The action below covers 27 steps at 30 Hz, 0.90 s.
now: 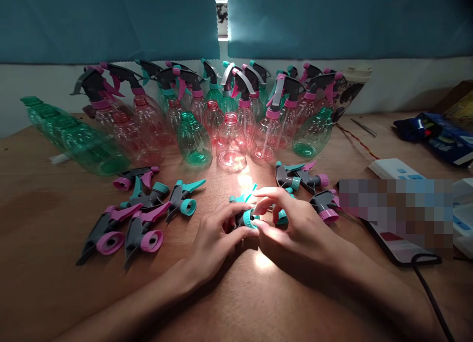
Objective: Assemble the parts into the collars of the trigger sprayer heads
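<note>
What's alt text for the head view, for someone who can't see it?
The left hand grips a spray head at a wooden table, with the right hand at its turquoise collar. Loose spray heads lie to both sides; behind are green and pink bottles, some topped with sprayers.

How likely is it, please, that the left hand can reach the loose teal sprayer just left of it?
Probably yes: only bare table shows between the left hand and the loose teal sprayer, though it would likely first have to release the held sprayer.
</note>
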Available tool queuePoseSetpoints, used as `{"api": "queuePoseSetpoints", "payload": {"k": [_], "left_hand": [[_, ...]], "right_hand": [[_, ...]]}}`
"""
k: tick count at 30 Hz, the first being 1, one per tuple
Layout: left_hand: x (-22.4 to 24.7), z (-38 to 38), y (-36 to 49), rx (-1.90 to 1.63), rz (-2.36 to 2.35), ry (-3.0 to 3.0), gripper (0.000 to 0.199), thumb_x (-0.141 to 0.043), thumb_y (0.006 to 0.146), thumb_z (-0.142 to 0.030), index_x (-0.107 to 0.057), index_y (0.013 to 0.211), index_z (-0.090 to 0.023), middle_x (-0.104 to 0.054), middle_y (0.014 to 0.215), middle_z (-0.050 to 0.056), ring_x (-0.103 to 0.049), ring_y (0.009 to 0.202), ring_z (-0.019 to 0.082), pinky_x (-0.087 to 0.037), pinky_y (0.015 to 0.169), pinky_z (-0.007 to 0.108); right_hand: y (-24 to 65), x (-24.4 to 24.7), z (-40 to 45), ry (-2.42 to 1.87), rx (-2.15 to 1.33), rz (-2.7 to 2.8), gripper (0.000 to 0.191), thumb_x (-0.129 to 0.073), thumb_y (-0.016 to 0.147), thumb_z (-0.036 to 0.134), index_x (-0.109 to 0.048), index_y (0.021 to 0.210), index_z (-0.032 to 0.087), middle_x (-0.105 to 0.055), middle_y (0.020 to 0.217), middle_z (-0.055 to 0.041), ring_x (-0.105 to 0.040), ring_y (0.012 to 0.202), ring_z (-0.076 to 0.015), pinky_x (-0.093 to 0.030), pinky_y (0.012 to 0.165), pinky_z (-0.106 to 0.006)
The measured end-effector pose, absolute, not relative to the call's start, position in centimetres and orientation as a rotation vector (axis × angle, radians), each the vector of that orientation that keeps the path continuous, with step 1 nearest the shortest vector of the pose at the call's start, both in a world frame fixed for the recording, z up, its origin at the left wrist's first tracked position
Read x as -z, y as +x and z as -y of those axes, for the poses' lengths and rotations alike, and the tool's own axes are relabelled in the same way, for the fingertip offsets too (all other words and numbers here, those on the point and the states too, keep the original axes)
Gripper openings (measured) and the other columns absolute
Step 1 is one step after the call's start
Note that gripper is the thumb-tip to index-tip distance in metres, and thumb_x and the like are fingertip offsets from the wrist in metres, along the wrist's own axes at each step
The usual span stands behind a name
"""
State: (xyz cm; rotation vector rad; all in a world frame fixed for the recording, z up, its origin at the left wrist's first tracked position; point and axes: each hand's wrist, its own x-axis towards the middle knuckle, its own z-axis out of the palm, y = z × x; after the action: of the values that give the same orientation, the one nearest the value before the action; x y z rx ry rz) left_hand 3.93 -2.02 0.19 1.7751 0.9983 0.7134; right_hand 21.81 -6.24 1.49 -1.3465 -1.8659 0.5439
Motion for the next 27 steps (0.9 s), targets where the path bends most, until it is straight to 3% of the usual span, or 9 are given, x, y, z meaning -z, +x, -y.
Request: {"api": "queuePoseSetpoints", "payload": {"k": [9, 15, 22, 27], "left_hand": [[-0.1, 1.6, 3.8, -0.821, -1.047, 1.960, 0.028, -0.069, 0.076, -0.018, -0.065, 0.103, -0.024, -0.061, 0.081, -0.002, -0.055, 0.069, 0.013, -0.041, 0.056, 0.022], [0.3, 1.5, 3.6, -0.987, -1.085, 2.135, 0.029, -0.060, 0.076, -0.006, -0.061, 0.101, -0.021, -0.060, 0.086, -0.001, -0.053, 0.068, 0.012, -0.041, 0.059, 0.023], [0.2, 1.8, 3.8, -0.956, -1.026, 2.145, 0.032, -0.062, 0.077, -0.005, -0.061, 0.104, -0.021, -0.061, 0.088, 0.000, -0.051, 0.069, 0.012, -0.040, 0.059, 0.022], [0.2, 1.8, 3.8, -0.909, -0.979, 2.010, 0.031, -0.067, 0.077, -0.009, -0.062, 0.104, -0.023, -0.061, 0.086, -0.003, -0.053, 0.067, 0.010, -0.043, 0.060, 0.020]], "right_hand": [[21.9, -0.6, 5.4, -1.310, -0.623, 1.748, 0.040, -0.063, 0.078, 0.018, -0.043, 0.112, 0.024, -0.066, 0.087, -0.0023, -0.064, 0.071, -0.0151, -0.052, 0.059, -0.025], [21.6, -1.1, 5.4, -1.331, -0.793, 1.615, 0.030, -0.060, 0.078, 0.017, -0.044, 0.103, 0.023, -0.068, 0.089, -0.0045, -0.067, 0.078, -0.0193, -0.053, 0.062, -0.029], [21.2, -0.7, 5.5, -1.369, -0.922, 1.432, 0.031, -0.065, 0.074, 0.019, -0.046, 0.097, 0.023, -0.067, 0.080, -0.0011, -0.067, 0.077, -0.0193, -0.052, 0.064, -0.029], [20.6, -1.0, 5.9, -1.430, -0.904, 1.342, 0.037, -0.065, 0.074, 0.020, -0.049, 0.108, 0.021, -0.069, 0.072, 0.0006, -0.067, 0.068, -0.0183, -0.052, 0.061, -0.028]]}}
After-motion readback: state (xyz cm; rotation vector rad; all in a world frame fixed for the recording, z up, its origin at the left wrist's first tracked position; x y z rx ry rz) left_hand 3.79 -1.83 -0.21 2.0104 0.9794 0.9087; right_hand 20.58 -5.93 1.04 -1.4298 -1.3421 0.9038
